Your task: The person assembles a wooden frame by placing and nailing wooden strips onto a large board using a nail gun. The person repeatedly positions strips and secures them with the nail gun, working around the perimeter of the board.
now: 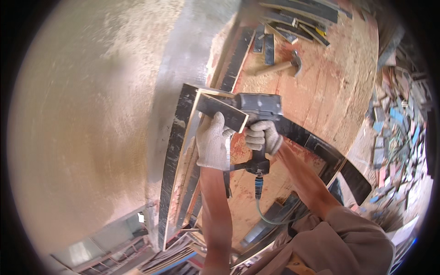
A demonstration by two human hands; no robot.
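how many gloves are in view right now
2: one on the left hand, holding the short board; one on the right hand, gripping the pneumatic tool. The scrap pile could hide others.

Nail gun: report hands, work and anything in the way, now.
Left pale-gloved hand pinching short black-faced wooden board. Right pale-gloved hand gripping black pneumatic nail gun. Wooden-handled hammer lying farther ahead, apart from both hands.
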